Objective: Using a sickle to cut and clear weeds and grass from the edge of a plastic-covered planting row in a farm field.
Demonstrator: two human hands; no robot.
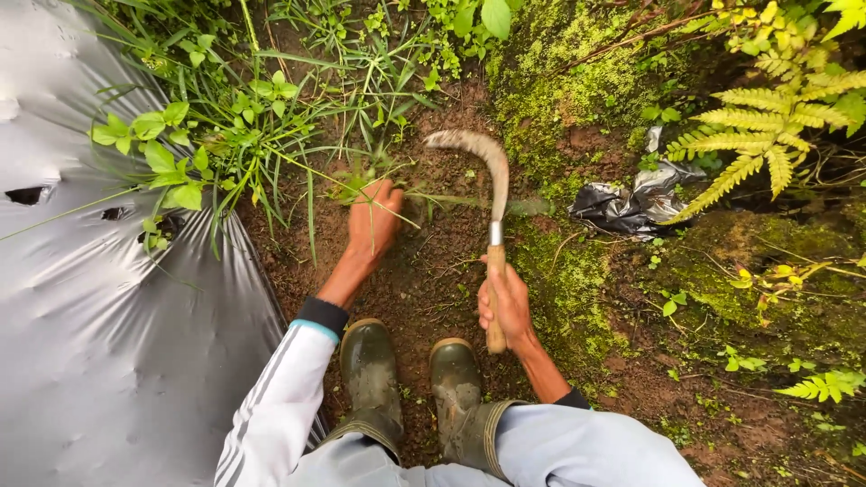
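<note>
Two muddy green rubber boots [415, 383] stand on bare brown soil [433, 271], toes pointing ahead. Right hand [507, 305] is clamped around the wooden handle of a sickle [492, 194] — blade upright, its curved tip hooking left above the soil. Left hand [374, 219], further out, is closed on a clump of grass [361, 180] at ground level, just left of the blade. Silver plastic sheet [99, 343] covers the ground to the left — moss [564, 81] and a fern [767, 126] lie beyond.
</note>
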